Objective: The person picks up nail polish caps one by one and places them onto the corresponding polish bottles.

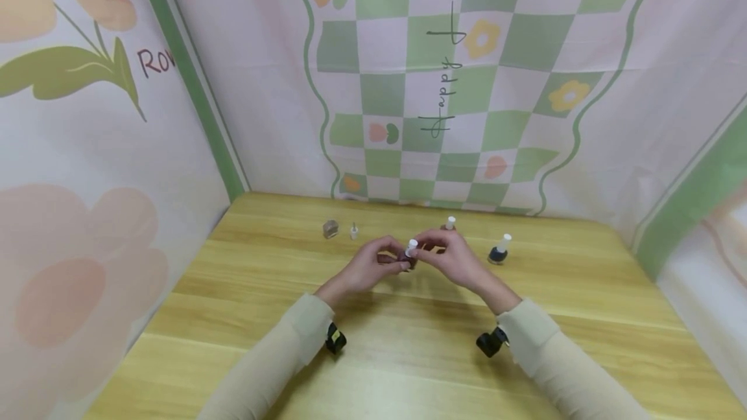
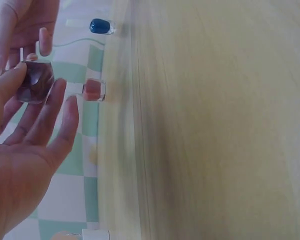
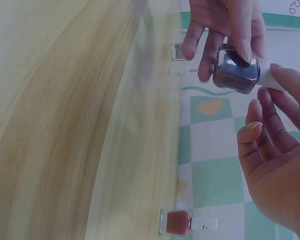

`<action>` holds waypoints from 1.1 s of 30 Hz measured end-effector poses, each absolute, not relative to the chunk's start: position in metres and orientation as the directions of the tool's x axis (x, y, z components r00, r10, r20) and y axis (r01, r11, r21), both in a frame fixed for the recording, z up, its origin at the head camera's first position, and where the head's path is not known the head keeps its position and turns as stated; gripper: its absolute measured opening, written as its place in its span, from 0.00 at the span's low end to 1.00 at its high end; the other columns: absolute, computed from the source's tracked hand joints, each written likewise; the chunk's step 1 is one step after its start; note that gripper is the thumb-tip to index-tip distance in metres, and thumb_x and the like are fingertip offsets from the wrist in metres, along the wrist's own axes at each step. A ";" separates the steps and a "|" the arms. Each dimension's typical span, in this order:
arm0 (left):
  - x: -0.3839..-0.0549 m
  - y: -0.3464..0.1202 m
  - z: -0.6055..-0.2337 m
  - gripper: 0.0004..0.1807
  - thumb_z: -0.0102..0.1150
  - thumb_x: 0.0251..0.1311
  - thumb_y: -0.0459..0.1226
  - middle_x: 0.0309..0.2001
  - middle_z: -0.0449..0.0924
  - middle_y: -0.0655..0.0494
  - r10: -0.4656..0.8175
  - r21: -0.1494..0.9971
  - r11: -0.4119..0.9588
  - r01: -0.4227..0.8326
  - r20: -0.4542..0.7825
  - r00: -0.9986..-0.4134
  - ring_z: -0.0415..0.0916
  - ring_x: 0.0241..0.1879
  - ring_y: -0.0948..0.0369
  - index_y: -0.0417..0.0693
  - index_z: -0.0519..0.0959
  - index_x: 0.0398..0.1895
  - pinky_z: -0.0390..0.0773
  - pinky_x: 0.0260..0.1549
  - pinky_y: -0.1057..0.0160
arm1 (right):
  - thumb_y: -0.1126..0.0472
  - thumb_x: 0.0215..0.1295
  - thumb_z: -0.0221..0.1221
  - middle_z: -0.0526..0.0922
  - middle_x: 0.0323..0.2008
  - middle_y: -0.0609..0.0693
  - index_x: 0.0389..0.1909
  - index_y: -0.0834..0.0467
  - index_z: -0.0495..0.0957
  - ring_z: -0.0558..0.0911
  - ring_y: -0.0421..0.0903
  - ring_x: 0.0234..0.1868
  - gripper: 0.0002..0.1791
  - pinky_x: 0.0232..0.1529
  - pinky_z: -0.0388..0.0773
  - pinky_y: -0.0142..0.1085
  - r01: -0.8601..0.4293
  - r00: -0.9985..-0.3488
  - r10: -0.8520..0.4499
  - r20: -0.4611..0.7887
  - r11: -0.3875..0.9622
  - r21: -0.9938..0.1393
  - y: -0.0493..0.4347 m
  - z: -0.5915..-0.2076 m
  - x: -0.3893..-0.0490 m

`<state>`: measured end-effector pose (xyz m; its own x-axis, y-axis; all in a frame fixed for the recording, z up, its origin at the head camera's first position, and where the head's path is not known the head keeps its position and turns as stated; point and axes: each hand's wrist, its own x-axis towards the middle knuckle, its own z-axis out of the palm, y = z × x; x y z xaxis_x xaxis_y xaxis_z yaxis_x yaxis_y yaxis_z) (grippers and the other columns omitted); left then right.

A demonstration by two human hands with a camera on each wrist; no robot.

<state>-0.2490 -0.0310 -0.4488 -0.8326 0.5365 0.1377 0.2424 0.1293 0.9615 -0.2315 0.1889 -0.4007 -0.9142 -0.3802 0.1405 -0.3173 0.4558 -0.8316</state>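
A square glass nail polish bottle with dark polish is held up over the table between both hands. My left hand grips its glass body, thumb on one face and fingers behind. With thumb and fingertips, my right hand pinches the white cap, which sits at the bottle's neck. In the right wrist view the bottle's base points toward the left palm. Just behind the right hand stands a reddish-pink nail polish bottle with a white cap, partly hidden in the head view.
A dark blue nail polish bottle stands upright to the right. At the back left are a clear glass bottle without its cap and a white brush cap. A printed curtain hangs along the wooden table's back edge.
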 end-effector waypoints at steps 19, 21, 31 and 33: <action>-0.262 -0.032 -0.443 0.10 0.68 0.66 0.35 0.44 0.87 0.60 0.438 0.897 0.282 0.341 0.196 -0.877 0.82 0.46 0.63 0.50 0.86 0.49 0.83 0.47 0.62 | 0.56 0.67 0.69 0.88 0.42 0.48 0.47 0.59 0.87 0.82 0.49 0.43 0.12 0.41 0.83 0.42 -0.364 -0.919 -0.319 0.233 0.456 -0.812 0.182 -0.411 -0.252; -0.264 -0.031 -0.443 0.09 0.68 0.65 0.35 0.44 0.87 0.60 0.423 0.889 0.297 0.349 0.205 -0.883 0.82 0.45 0.64 0.50 0.87 0.48 0.83 0.46 0.63 | 0.57 0.67 0.69 0.88 0.42 0.49 0.47 0.60 0.87 0.83 0.49 0.44 0.13 0.42 0.83 0.43 -0.356 -0.924 -0.303 0.233 0.461 -0.813 0.180 -0.411 -0.254; -0.272 -0.022 -0.444 0.08 0.69 0.65 0.33 0.42 0.88 0.55 0.328 0.865 0.346 0.363 0.251 -0.911 0.84 0.44 0.60 0.46 0.87 0.45 0.84 0.45 0.64 | 0.58 0.70 0.66 0.88 0.48 0.55 0.54 0.60 0.84 0.83 0.53 0.49 0.15 0.44 0.82 0.42 -0.270 -0.957 -0.224 0.185 0.450 -0.851 0.176 -0.416 -0.264; -0.273 -0.021 -0.444 0.08 0.68 0.65 0.33 0.43 0.88 0.54 0.316 0.865 0.355 0.354 0.245 -0.916 0.84 0.45 0.59 0.45 0.86 0.47 0.84 0.45 0.64 | 0.58 0.70 0.66 0.88 0.48 0.55 0.54 0.60 0.84 0.83 0.53 0.49 0.16 0.44 0.82 0.42 -0.267 -0.959 -0.217 0.185 0.456 -0.849 0.176 -0.418 -0.267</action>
